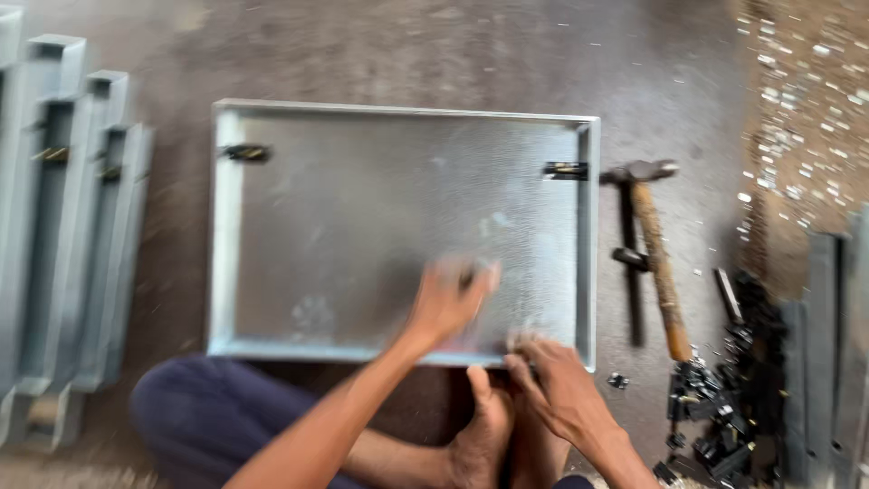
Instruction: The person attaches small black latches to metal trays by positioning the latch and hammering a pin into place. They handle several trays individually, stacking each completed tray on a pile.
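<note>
- Lying flat on the floor, the shallow grey sheet-metal tray [362, 226] sits just before the person's feet.
- Left hand [445, 303] rests on its base, blurred; grip unclear.
- Right hand [557, 380] pinches the near rim.
- Judged stiff, light, sharp-edged: best held by folded rims.
- Wooden-handled hammer [656, 254] lies beside it.

Light is soft, even daylight, moderately bright; the metal tray [362, 208] shows a dull, mottled sheen w/ no hard glare, and only weak shadows sit under its near rim and beside the hammer [659, 263] just right of it. Whole frame is smeared by motion blur: the left hand [448, 303] over the tray's near part is the blurriest, fingers nearly dissolved, the right hand [554, 385] at the tray's near rim a bit sharper. Grey channel pieces [63, 235] left of the tray streak badly twd the edge, and pale specks on the floor [806, 118] far right of the tray look washed-out.
</note>
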